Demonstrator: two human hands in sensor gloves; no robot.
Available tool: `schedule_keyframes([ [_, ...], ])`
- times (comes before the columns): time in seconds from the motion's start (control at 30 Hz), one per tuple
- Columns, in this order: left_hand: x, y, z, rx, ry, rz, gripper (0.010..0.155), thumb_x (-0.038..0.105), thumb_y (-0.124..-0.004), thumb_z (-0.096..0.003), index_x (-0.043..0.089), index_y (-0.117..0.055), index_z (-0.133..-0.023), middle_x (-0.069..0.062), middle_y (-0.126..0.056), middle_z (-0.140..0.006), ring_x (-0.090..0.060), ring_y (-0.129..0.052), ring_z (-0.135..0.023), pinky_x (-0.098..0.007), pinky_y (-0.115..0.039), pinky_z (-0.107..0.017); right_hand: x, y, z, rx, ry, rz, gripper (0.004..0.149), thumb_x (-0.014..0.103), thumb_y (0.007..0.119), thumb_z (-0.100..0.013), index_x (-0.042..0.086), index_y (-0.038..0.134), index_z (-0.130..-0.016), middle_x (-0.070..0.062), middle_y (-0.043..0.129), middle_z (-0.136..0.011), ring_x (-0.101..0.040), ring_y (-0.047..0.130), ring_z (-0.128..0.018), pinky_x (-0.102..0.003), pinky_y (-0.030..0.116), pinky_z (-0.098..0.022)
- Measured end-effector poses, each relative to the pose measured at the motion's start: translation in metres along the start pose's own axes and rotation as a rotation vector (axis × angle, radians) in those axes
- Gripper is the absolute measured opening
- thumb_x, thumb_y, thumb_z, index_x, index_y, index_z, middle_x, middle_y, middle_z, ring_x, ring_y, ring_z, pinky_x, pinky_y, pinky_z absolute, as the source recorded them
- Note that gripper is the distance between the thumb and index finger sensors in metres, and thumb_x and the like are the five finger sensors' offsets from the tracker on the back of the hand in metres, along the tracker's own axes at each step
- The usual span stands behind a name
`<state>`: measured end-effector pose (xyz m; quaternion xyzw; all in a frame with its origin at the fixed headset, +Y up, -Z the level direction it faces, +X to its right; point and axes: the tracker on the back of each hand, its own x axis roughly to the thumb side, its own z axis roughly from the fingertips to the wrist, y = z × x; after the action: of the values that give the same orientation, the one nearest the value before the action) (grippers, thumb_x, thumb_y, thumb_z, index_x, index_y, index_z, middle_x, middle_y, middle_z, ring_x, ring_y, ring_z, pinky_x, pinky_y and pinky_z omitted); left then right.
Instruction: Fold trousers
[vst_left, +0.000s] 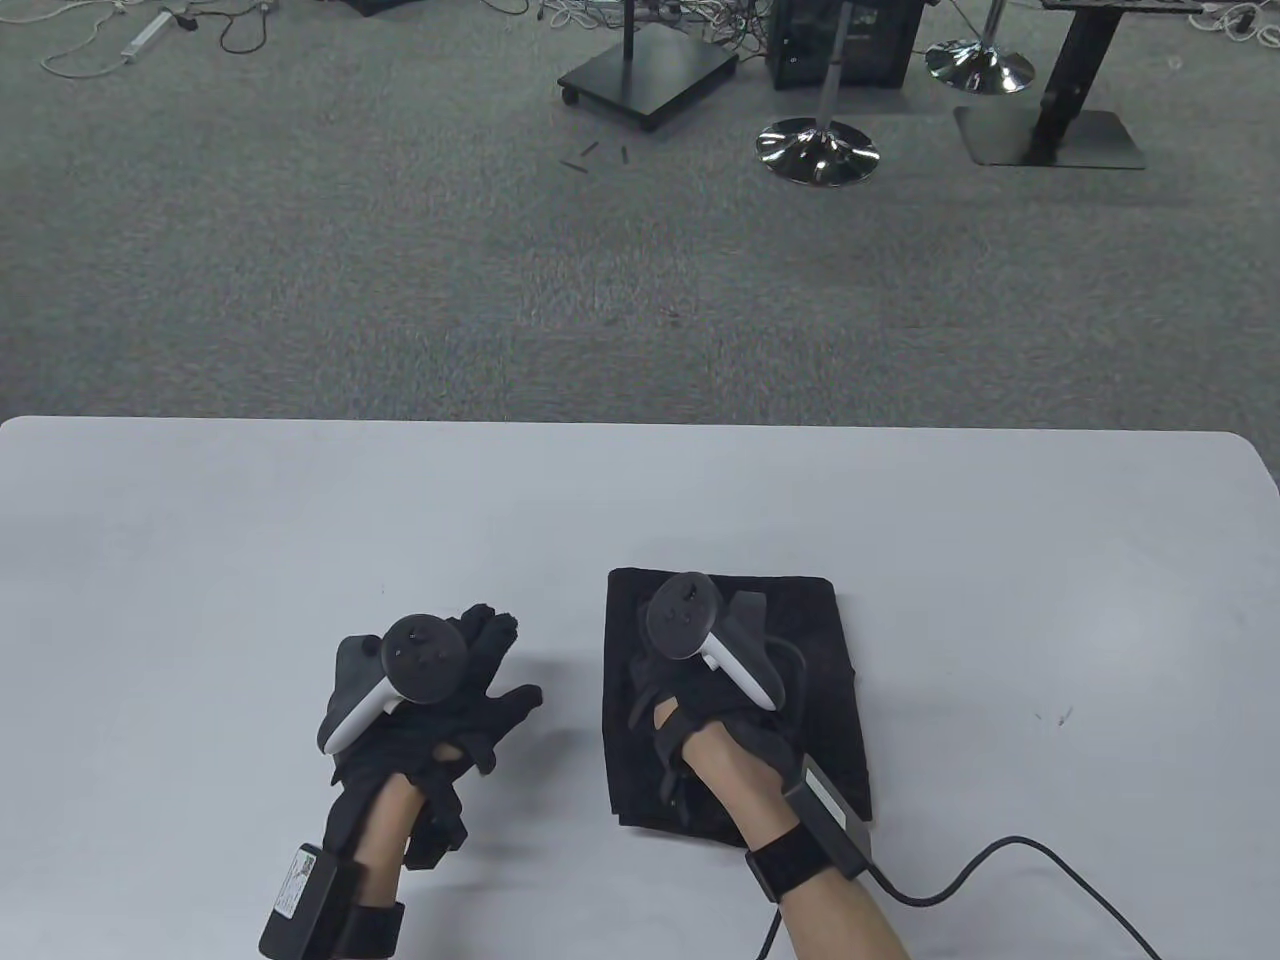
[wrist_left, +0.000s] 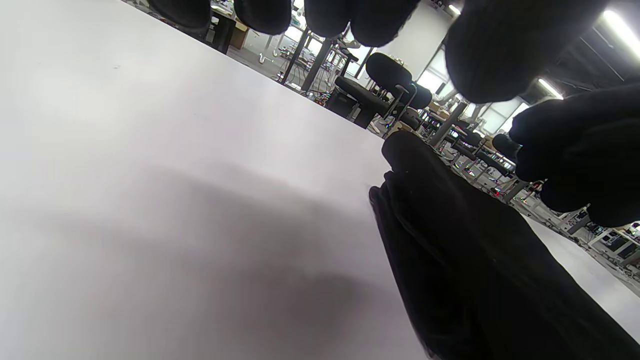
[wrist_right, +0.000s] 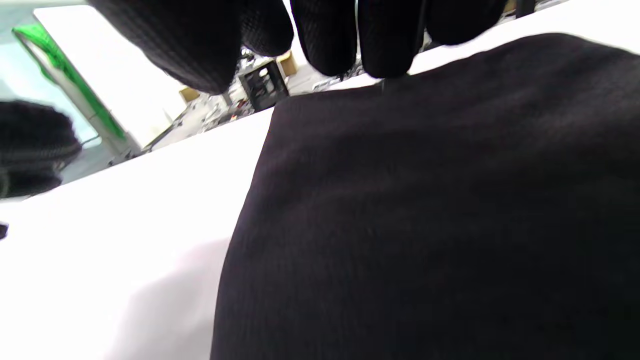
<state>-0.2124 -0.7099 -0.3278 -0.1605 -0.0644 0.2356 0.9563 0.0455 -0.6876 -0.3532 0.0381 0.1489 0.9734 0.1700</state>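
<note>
Black fabric trousers (vst_left: 815, 640) folded into a compact rectangle, near-right of centre on white table (vst_left: 200, 540), right hand (vst_left: 700, 690) resting flat on top, fingers extended, left hand (vst_left: 440, 690) just left, fingers loosely spread, holding nothing

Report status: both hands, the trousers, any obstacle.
Left hand open, off the cloth. Right hand over the folded black trousers, contact unclear. White table: no obstacle seen.
</note>
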Motion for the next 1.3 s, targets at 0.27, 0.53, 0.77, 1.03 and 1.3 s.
schedule_keyframes([
  [0.27, -0.003, -0.001, 0.0, 0.011, 0.021, 0.002, 0.082, 0.066, -0.074, -0.0521, 0.035, -0.038, -0.119, 0.009, -0.031, -0.125, -0.032, -0.035, -0.122, -0.063, -0.043, -0.085, 0.0, 0.068, -0.016, 0.156, -0.045, 0.125, 0.084, 0.074, 0.063, -0.047, 0.043, 0.01, -0.104, 0.003, -0.005, -0.113, -0.038, -0.001, -0.106, -0.065, 0.019, -0.075],
  [0.53, -0.004, -0.004, -0.001, 0.024, 0.043, -0.023, 0.082, 0.067, -0.072, -0.052, 0.035, -0.038, -0.119, 0.009, -0.031, -0.125, -0.032, -0.036, -0.122, -0.063, -0.043, -0.085, -0.005, 0.098, -0.033, 0.24, 0.025, 0.162, 0.08, 0.074, 0.057, -0.05, 0.048, 0.001, -0.1, 0.008, -0.018, -0.108, -0.034, -0.013, -0.103, -0.065, 0.01, -0.073],
  [0.77, -0.005, -0.005, 0.0, 0.026, 0.053, -0.028, 0.082, 0.067, -0.072, -0.0519, 0.035, -0.038, -0.119, 0.009, -0.032, -0.125, -0.031, -0.037, -0.122, -0.063, -0.044, -0.085, -0.01, 0.098, -0.036, 0.218, 0.043, 0.156, 0.076, 0.068, 0.059, -0.052, 0.049, 0.004, -0.101, 0.008, -0.017, -0.109, -0.033, -0.012, -0.104, -0.065, 0.009, -0.074],
  [1.03, -0.005, -0.005, 0.001, 0.027, 0.056, -0.03, 0.082, 0.067, -0.072, -0.0518, 0.035, -0.039, -0.119, 0.009, -0.032, -0.125, -0.032, -0.037, -0.122, -0.063, -0.044, -0.085, -0.06, 0.072, -0.045, 0.204, 0.152, 0.154, 0.074, 0.063, 0.063, -0.052, 0.052, 0.007, -0.1, 0.013, -0.016, -0.109, -0.029, -0.012, -0.106, -0.063, 0.009, -0.077],
  [1.3, -0.006, -0.006, 0.001, 0.022, 0.064, -0.037, 0.082, 0.067, -0.072, -0.0518, 0.035, -0.038, -0.119, 0.009, -0.032, -0.125, -0.031, -0.037, -0.122, -0.063, -0.044, -0.085, -0.142, 0.032, -0.051, 0.138, 0.327, 0.206, 0.07, 0.055, 0.067, -0.053, 0.055, 0.015, -0.1, 0.015, -0.008, -0.111, -0.028, 0.0, -0.11, -0.062, 0.017, -0.078],
])
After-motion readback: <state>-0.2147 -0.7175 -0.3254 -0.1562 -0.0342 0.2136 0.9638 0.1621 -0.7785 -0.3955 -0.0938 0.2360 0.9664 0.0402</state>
